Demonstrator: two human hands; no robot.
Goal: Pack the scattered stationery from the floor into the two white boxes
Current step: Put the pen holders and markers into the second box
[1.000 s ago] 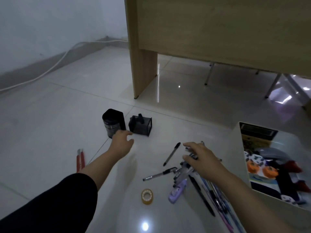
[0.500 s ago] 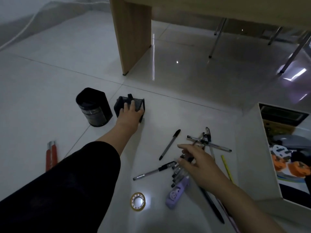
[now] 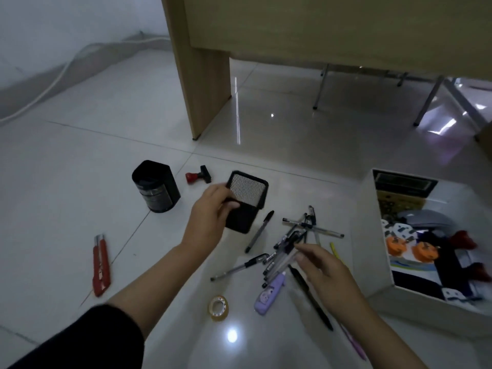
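- The mesh pen holder (image 3: 246, 202) is gripped by the left hand (image 3: 210, 214), tilted above the floor (image 3: 80, 182).
- Pens (image 3: 286, 253) are pinched by the right hand (image 3: 323, 270), left of the white box (image 3: 370, 235).
- Pens could slip if the bundle is held loosely.

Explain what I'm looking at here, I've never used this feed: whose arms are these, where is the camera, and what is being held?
There is no machine: a person wears a wide-angle camera on the head, looking down at their own bare hands. The left hand holds a square black mesh pen holder lifted and tilted. The right hand grips a bunch of pens. On the tiled floor lie more pens, a round black cup, a red stamp, a red utility knife, a tape roll and a purple correction tape. A white box, partly filled, sits right.
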